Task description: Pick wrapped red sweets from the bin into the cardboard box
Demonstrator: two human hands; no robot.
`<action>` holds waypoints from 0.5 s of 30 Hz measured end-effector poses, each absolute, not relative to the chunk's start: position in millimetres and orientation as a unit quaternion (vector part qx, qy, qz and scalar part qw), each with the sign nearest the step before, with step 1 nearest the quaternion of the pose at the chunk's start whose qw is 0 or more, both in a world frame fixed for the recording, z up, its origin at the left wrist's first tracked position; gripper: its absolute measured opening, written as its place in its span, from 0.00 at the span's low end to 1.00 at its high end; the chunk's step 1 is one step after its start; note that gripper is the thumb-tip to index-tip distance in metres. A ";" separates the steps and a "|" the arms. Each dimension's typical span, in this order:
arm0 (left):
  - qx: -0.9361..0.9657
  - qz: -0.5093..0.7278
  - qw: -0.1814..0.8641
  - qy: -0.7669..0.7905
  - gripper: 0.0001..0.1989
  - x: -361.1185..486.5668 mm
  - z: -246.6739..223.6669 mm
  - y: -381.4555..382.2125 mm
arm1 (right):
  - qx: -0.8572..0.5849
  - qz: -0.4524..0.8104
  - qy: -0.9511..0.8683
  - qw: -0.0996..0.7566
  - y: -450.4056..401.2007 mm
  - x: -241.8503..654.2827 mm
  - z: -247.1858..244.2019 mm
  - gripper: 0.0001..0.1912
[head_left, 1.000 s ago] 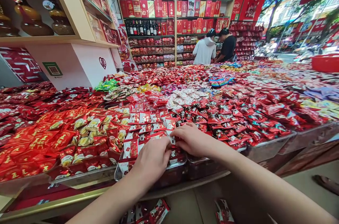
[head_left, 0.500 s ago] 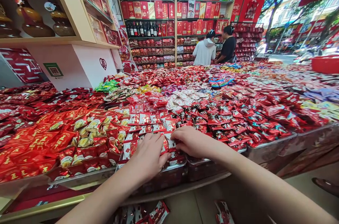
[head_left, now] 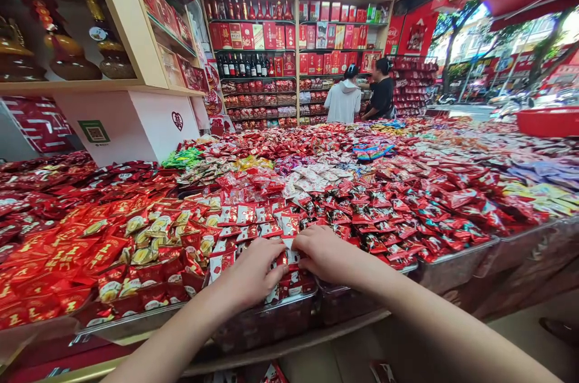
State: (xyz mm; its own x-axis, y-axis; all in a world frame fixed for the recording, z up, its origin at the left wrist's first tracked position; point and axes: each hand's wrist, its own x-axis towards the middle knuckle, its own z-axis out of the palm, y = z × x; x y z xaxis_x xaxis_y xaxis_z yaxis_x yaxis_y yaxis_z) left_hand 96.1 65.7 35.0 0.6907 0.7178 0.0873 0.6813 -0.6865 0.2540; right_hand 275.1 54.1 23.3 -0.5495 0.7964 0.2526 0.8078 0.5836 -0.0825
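Observation:
Both hands rest at the front bin of small red-and-white packets (head_left: 222,262). My left hand (head_left: 254,269) has its fingers curled together around a packet near the middle of that bin. Close beside it, my right hand (head_left: 323,255) bends its fingers onto a white-and-red packet (head_left: 292,250) at the bin's right side. The fingertips of the two hands nearly meet, and the packets under them are partly hidden. Red packets with gold print (head_left: 106,254) lie to the left, and dark red packets (head_left: 380,220) are heaped to the right.
Clear plastic bin rims (head_left: 456,259) run along the display's front edge. A white pillar (head_left: 169,123) and a wooden cabinet (head_left: 145,39) stand at the left. Two people (head_left: 344,99) are by the back shelves. A red basin (head_left: 549,122) sits at the far right.
The camera view has tilted upward, showing more ceiling. My left hand's fingers have curled in more. Both hands remain at the same bin, close together.

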 end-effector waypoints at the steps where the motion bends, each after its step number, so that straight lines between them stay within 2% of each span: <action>1: 0.915 0.090 0.099 0.381 0.11 96.3 35.8 65.0 | -0.455 -0.023 -0.880 0.136 54.0 275.3 22.7 0.05; 9: 0.907 0.088 0.024 0.411 0.16 94.9 43.9 93.3 | -0.427 -0.002 -0.882 0.200 47.7 283.3 34.1 0.09; 15: 0.898 0.052 0.026 0.437 0.18 91.8 36.9 107.6 | -0.435 0.005 -0.874 0.216 44.7 296.2 42.8 0.07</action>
